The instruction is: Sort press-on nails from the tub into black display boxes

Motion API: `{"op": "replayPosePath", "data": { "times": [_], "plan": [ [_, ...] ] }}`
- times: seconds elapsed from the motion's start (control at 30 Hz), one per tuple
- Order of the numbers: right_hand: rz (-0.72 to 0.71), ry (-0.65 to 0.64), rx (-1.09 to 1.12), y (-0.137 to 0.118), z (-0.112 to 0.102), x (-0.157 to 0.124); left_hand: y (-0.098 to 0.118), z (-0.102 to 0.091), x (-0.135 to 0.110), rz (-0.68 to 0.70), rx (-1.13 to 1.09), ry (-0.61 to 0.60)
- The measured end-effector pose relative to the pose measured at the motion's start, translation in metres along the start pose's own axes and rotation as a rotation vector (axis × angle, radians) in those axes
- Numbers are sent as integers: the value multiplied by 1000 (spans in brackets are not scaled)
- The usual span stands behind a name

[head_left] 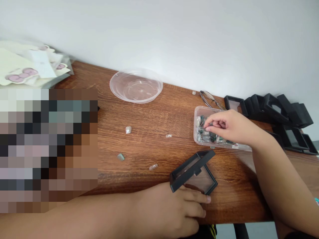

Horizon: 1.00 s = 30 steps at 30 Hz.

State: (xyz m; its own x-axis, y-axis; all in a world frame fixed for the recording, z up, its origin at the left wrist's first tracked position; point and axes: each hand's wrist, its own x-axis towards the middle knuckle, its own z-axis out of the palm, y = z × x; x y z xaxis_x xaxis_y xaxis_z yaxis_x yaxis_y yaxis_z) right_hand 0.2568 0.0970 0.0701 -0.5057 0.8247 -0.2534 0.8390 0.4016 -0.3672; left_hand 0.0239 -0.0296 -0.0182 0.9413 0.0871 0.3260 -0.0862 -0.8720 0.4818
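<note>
My left hand (184, 205) is at the table's front edge, its fingers along the lower side of a black hinged display frame (193, 171). The frame stands partly open, with clear film inside; my left thumb is hidden behind it. Over a clear plastic tub (195, 127), my right hand (229, 126) has thumb and fingertips pinched together among small wrapped pieces (205, 136), some green and some pale. What lies between those fingertips is too small to make out.
Small loose pieces lie on the wooden table: a pale one (128, 129), a green one (121, 156) and clear ones (153, 167). Behind are a round clear lid (136, 88) and glasses (211, 99). Several black frames (274, 108) pile up rightward; printed bags (30, 66) lie left. Pixelation covers the lower left.
</note>
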Motion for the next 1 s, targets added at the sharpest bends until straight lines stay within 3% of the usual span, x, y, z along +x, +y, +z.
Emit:
{"op": "replayPosePath", "data": {
  "times": [0.23, 0.57, 1.0],
  "plan": [
    [-43, 106, -52, 5, -3, -2, -1, -3, 1, 1, -10, -38],
    [-67, 1, -115, 7, 6, 4, 0, -4, 2, 2, 6, -37],
    [-49, 129, 35, 2, -9, -10, 1, 0, 0, 7, -7, 17]
  ]
}}
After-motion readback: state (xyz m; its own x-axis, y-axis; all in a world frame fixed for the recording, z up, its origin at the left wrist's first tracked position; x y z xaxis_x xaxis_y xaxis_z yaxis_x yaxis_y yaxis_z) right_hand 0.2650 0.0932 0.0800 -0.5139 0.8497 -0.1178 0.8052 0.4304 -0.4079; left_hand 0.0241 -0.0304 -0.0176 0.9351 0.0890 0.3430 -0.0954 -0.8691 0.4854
